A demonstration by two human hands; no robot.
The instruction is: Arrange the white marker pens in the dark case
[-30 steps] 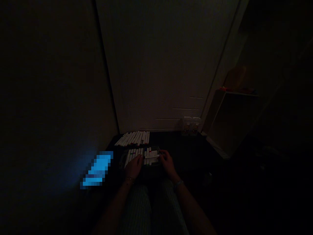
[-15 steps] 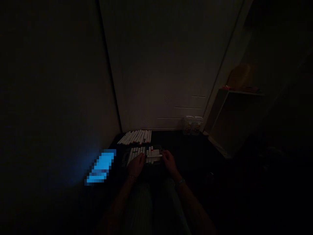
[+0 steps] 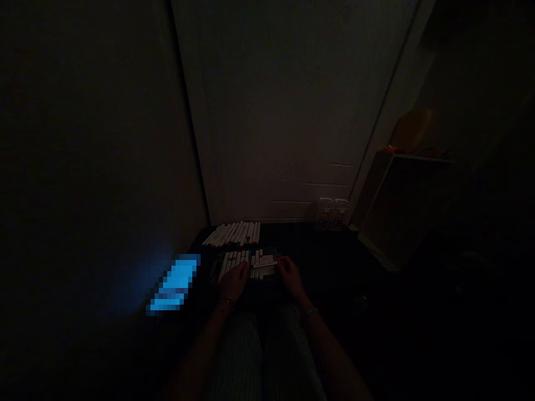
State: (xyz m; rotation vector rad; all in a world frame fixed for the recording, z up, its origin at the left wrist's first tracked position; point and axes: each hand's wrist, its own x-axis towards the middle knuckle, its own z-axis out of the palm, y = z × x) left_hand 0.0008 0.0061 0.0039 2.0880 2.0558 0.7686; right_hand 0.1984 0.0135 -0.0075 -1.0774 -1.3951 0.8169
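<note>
The room is very dark. A dark case [image 3: 217, 266] on the floor holds a row of white markers [image 3: 236, 258]. Both my hands rest at the case. My left hand [image 3: 233, 281] lies over the near ends of the markers, fingers curled. My right hand [image 3: 290, 277] is at the case's right end, and a white marker [image 3: 263, 267] lies crosswise between the two hands, touching the right fingertips. Whether the right hand grips that marker is too dim to see. A second row of white markers [image 3: 234, 234] lies on the floor beyond the case.
A glowing blue screen [image 3: 175, 283] lies on the floor at the left. A wall and a pale door [image 3: 284, 122] stand close ahead. Two small clear containers [image 3: 332, 213] sit by the door's foot. A low shelf unit [image 3: 397, 200] stands at the right. My legs [image 3: 259, 356] stretch toward the case.
The view has drifted slightly, so everything sits a little further right in frame. My hands stay at the case with the crosswise marker between them.
</note>
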